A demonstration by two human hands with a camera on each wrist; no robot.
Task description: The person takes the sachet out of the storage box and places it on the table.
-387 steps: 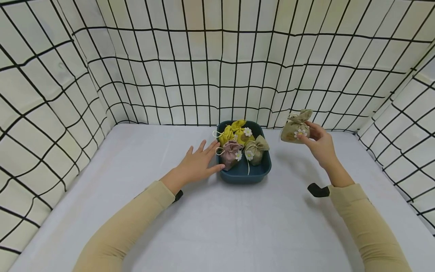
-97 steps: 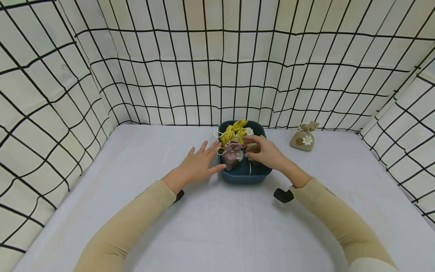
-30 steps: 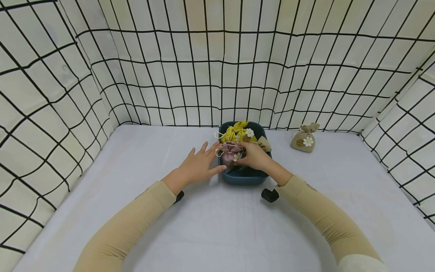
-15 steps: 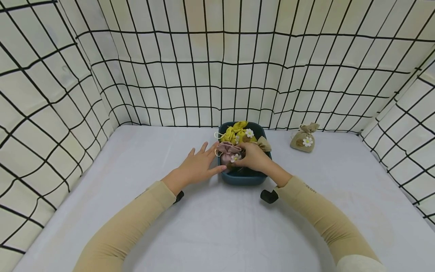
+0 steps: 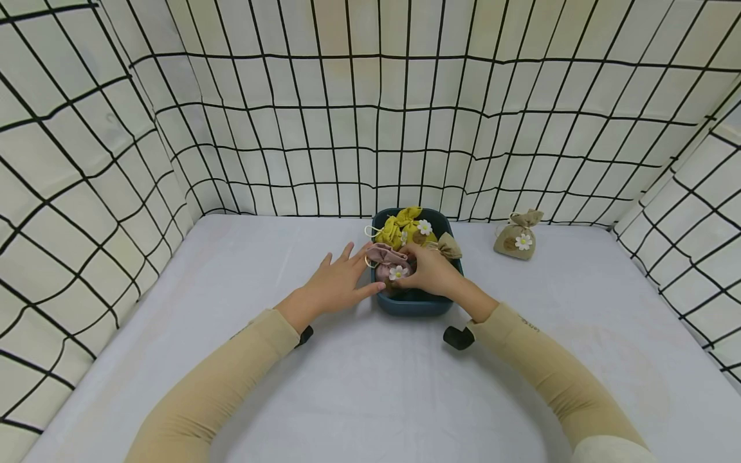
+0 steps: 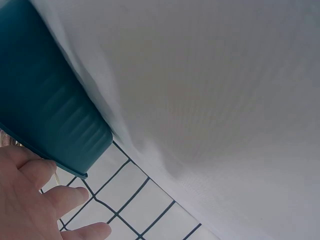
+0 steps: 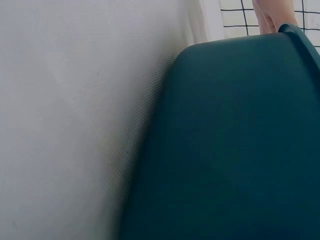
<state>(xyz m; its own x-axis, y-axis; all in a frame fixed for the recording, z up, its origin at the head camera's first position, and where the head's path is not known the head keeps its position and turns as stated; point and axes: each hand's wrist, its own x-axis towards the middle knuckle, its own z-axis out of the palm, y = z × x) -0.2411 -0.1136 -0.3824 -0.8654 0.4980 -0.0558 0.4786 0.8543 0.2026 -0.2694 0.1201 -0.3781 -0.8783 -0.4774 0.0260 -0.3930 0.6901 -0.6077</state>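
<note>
A dark teal basket (image 5: 413, 307) holds several small drawstring pouches with white daisies. My right hand (image 5: 437, 273) reaches inside and pinches a pink pouch (image 5: 384, 270) at the front left, thumb beside its daisy. Behind it are yellow pouches (image 5: 399, 228); a beige pouch (image 5: 449, 246) is mostly hidden behind my right hand. My left hand (image 5: 336, 283) lies with spread fingers against the basket's left rim, which the left wrist view also shows beside my fingers (image 6: 67, 197). The right wrist view is mostly filled by the basket wall (image 7: 235, 135); my right hand's grasp is hidden there.
Another beige pouch (image 5: 517, 239) stands on the white tabletop (image 5: 370, 386), right of the basket. A white wall with a black grid (image 5: 324, 128) rises just behind the basket and along both sides.
My right hand let go of a beige pouch, now standing at the right, and moved into the basket to the pink pouch. In the last second that pouch's daisy shifted left and down. Left hand unmoved.
</note>
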